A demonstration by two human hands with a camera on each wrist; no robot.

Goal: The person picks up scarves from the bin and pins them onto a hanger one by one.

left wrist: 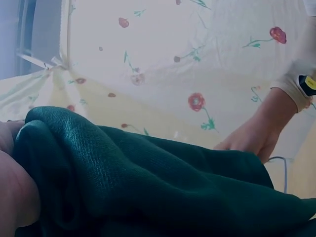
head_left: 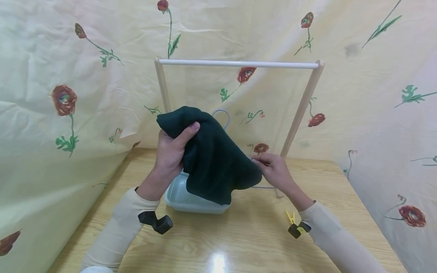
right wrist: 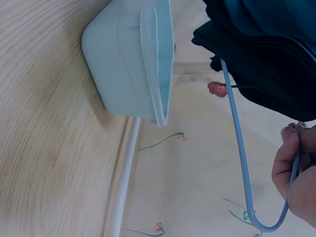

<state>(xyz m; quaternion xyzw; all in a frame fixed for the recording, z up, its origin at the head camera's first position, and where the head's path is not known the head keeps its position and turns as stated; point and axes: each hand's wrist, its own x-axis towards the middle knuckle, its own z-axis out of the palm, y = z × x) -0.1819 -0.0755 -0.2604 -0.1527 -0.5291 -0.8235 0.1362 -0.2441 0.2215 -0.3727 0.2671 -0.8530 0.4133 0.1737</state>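
Observation:
A dark green cloth (head_left: 215,159) hangs in folds in front of me. My left hand (head_left: 169,149) grips its upper left part, thumb on top; the fingers are hidden behind the fabric. In the right wrist view my right hand (right wrist: 296,170) pinches one end of a blue wire hanger (right wrist: 239,143), close to the cloth's edge. The hanger's hook (head_left: 229,119) shows behind the cloth in the head view, while most of its frame is covered. From the left wrist, the cloth (left wrist: 148,173) stretches toward my right hand (left wrist: 252,138).
Below and behind the cloth, a pale blue plastic basin (head_left: 198,207) stands on the wooden table (head_left: 205,242). A rack with a white bar (head_left: 239,63) and wooden posts stands at the back. A yellow clothespin (head_left: 290,217) lies near my right wrist. Floral fabric (head_left: 112,83) surrounds the table.

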